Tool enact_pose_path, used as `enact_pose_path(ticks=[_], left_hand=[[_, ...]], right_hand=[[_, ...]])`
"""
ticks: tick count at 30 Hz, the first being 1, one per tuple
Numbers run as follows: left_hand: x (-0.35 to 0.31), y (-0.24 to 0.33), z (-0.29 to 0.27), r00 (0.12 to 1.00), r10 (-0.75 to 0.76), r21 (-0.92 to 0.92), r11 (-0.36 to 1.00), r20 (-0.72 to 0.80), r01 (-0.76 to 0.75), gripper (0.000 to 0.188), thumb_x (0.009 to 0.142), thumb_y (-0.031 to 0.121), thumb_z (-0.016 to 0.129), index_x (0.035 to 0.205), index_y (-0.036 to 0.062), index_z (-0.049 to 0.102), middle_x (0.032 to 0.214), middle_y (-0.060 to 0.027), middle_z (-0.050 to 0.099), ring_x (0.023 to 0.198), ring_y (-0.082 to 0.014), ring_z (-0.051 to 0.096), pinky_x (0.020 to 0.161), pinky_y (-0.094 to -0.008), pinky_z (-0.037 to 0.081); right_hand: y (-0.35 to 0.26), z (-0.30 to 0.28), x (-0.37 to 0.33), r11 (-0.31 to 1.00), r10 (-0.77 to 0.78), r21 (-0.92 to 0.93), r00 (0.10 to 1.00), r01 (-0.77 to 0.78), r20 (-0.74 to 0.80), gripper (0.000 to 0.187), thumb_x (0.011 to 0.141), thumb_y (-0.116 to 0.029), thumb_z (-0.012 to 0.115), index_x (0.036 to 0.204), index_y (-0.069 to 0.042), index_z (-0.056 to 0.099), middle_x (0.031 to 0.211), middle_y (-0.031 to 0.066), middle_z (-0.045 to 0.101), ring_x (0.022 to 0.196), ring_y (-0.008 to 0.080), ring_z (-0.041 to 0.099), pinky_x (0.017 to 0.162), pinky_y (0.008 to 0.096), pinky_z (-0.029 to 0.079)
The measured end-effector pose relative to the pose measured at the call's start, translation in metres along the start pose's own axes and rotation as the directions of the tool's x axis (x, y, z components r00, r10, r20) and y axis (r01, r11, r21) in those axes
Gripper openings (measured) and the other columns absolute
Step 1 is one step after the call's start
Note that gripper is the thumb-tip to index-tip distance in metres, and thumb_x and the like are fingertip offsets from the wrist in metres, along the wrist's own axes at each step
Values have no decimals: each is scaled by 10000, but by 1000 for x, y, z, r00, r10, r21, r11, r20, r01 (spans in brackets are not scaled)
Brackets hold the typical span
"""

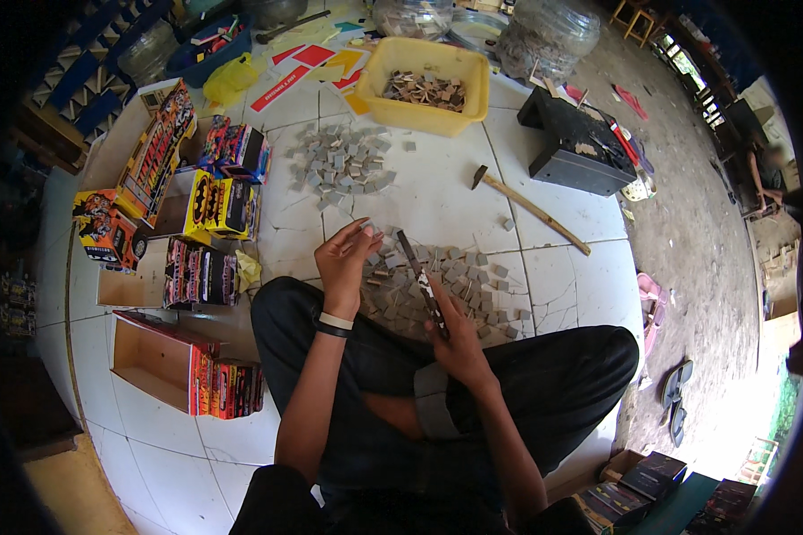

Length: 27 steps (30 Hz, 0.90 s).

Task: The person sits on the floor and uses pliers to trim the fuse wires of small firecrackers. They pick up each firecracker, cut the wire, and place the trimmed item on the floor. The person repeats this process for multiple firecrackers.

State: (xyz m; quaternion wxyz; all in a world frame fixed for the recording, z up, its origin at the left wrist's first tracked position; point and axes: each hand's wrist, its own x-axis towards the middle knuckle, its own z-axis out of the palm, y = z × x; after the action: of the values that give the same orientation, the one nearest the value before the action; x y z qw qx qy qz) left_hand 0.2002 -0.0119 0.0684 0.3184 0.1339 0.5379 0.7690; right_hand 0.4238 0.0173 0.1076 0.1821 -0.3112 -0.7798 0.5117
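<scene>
My right hand [455, 334] is wrapped round a long, narrow, dark tool [410, 252] with white-specked patches along its middle; its tip points away from me. Just left of it, my left hand [343, 267] is raised with thumb and fingers pinched together near a tiny pale spot, too small to name. Below both hands, in front of my crossed legs, spreads a pile of small grey square pieces [459, 281], some with thin sticks or wires. Farther off lies a second heap of grey squares [339, 165] on the white tiles.
A yellow tub [379, 105] with small pieces stands at the back. To the right are a wooden-handled hammer [535, 211] and a black box-like stand [571, 169]. Colourful printed boxes [219, 205] line the left. Sandals [676, 385] lie beyond the tiled edge.
</scene>
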Motion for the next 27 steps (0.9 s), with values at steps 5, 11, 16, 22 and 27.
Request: enact_pose_path(ticks=[5, 11, 16, 22, 27], left_hand=[[1, 6, -2, 999, -50, 24, 998, 20, 50, 325, 969, 134, 756, 1212, -76, 700, 1068, -160, 754, 970, -259, 759, 914, -390, 632], [-1, 6, -2, 997, -60, 1, 998, 47, 60, 294, 976, 102, 742, 1208, -73, 701, 1035, -139, 761, 921, -212, 754, 870, -342, 627], [0, 7, -3, 997, -70, -19, 997, 43, 71, 287, 974, 103, 746, 1196, -74, 703, 1023, -136, 762, 908, -208, 754, 874, -341, 627], [0, 6, -3, 996, -78, -7, 997, 52, 78, 288, 973, 99, 745, 1199, -73, 699, 1007, -135, 756, 909, -212, 755, 879, -340, 630], [2, 6, -5, 994, -92, -36, 995, 66, 95, 271, 973, 86, 740, 1186, -77, 698, 1013, -135, 749, 919, -223, 755, 882, -347, 635]], right_hand=[[2, 1, 2, 998, -55, 8, 998, 55, 37, 738, 945, 64, 583, 1622, -108, 347, 1387, 251, 568, 1326, 440, 530, 1104, 445, 419], [8, 2, 2, 995, -86, 58, 996, 84, 39, 738, 942, 73, 580, 1620, -99, 348, 1438, 251, 546, 1356, 441, 505, 1130, 445, 395], [10, 4, 2, 996, -77, 51, 996, 74, 47, 742, 935, 91, 579, 1617, -75, 339, 1455, 245, 543, 1370, 438, 490, 1139, 446, 386], [12, 5, 2, 994, -104, 31, 994, 103, 37, 751, 952, 64, 597, 1627, -143, 340, 1440, 257, 542, 1342, 453, 505, 1119, 458, 409], [13, 5, 1, 995, -94, 40, 995, 92, 33, 750, 966, 38, 608, 1632, -182, 344, 1372, 257, 552, 1268, 443, 539, 1093, 456, 431]])
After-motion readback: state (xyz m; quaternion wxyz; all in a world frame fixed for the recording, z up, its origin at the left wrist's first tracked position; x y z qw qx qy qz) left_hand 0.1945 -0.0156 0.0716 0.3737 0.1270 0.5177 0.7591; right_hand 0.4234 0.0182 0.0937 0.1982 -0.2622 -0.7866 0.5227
